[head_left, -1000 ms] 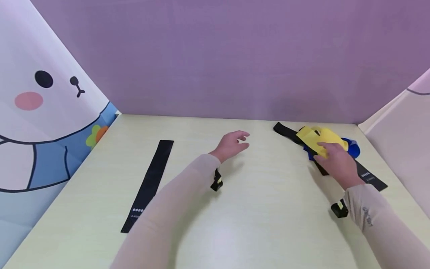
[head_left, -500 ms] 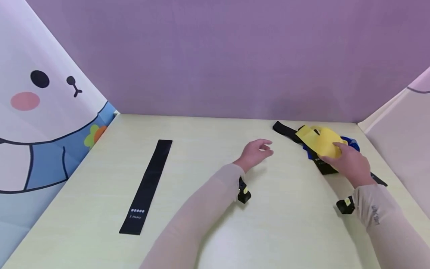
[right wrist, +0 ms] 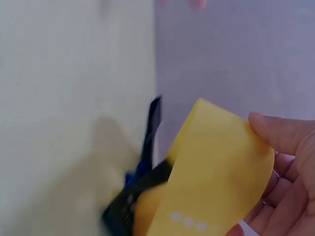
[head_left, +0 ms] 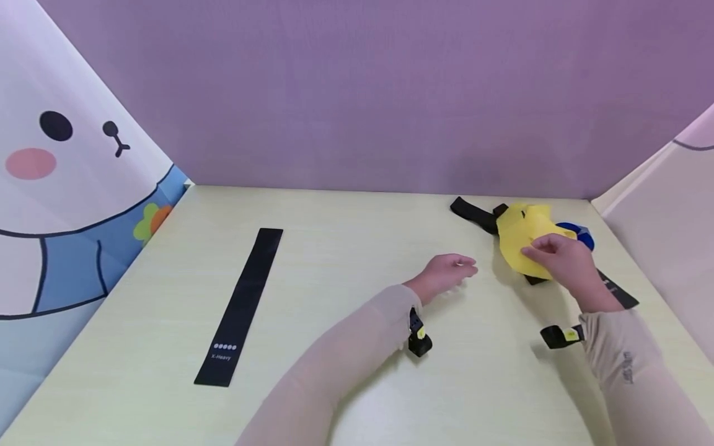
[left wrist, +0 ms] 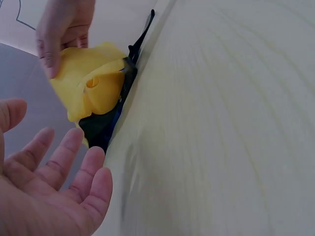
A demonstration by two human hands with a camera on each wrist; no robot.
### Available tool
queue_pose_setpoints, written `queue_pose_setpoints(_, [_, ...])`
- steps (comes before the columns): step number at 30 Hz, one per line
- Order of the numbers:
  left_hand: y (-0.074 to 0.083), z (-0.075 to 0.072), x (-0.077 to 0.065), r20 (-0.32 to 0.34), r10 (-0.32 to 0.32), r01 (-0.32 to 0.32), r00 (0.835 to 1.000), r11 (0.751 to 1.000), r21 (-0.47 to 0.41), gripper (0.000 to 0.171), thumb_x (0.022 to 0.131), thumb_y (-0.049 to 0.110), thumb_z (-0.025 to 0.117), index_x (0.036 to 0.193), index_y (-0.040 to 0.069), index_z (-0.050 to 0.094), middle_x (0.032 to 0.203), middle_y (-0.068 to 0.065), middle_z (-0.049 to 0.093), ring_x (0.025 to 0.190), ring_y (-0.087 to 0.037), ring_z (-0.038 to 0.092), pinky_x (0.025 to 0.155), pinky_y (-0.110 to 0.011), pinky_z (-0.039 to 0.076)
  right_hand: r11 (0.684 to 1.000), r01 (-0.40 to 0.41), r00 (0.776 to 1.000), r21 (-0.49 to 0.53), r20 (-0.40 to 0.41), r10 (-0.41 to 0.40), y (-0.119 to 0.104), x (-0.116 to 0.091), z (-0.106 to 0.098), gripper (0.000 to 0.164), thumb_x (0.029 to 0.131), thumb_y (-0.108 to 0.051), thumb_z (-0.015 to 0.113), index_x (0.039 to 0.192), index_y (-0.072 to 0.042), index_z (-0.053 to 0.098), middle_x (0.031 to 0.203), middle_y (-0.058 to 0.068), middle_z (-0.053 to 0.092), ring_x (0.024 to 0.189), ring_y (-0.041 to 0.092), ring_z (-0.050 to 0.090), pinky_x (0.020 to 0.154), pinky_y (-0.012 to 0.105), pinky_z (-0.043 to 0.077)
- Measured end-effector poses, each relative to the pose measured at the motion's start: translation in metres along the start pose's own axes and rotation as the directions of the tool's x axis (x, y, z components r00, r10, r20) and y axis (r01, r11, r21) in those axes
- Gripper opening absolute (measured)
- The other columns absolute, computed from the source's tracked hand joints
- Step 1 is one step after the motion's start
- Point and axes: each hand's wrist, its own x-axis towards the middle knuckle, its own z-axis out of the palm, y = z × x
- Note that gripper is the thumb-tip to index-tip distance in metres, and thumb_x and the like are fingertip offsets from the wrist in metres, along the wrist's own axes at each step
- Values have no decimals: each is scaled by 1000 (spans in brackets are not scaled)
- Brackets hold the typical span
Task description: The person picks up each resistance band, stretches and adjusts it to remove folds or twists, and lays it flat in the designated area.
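Note:
My right hand (head_left: 569, 263) pinches the edge of a yellow resistance band (head_left: 524, 241) between thumb and fingers. In the right wrist view the yellow band (right wrist: 216, 167) is lifted and curved, with pale dots printed on it. Below it lies a pile with black bands (head_left: 473, 214) and a blue band (head_left: 582, 235), partly hidden by the yellow one. My left hand (head_left: 443, 274) hovers left of the pile, holding nothing. Its fingers look relaxed and spread in the left wrist view, apart from the yellow band (left wrist: 83, 81).
A flat black band (head_left: 240, 303) marked X-Heavy lies on the left of the pale table (head_left: 357, 235). A purple wall panel (head_left: 357, 93) rises at the back edge. A cartoon-printed panel (head_left: 72, 204) stands at the left and a pale panel (head_left: 669, 217) at the right.
My right hand has taken hold of the yellow band and raised its near part off the pile. My left hand has moved right, toward the pile, uncovering the flat black band's printed end.

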Motion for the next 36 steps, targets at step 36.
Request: queue_pose_setpoints(36, [5,-6,-45,73,218,-197,973,955,-222,28,94,20,60,99,-6,68,80,2,63,70,-4,51,64,-19,43,863,-123,941,490,335,-56,-50,-42,29,55,105,-33,34,108,15,60,82,-7,65,75,8,61,74,22,50])
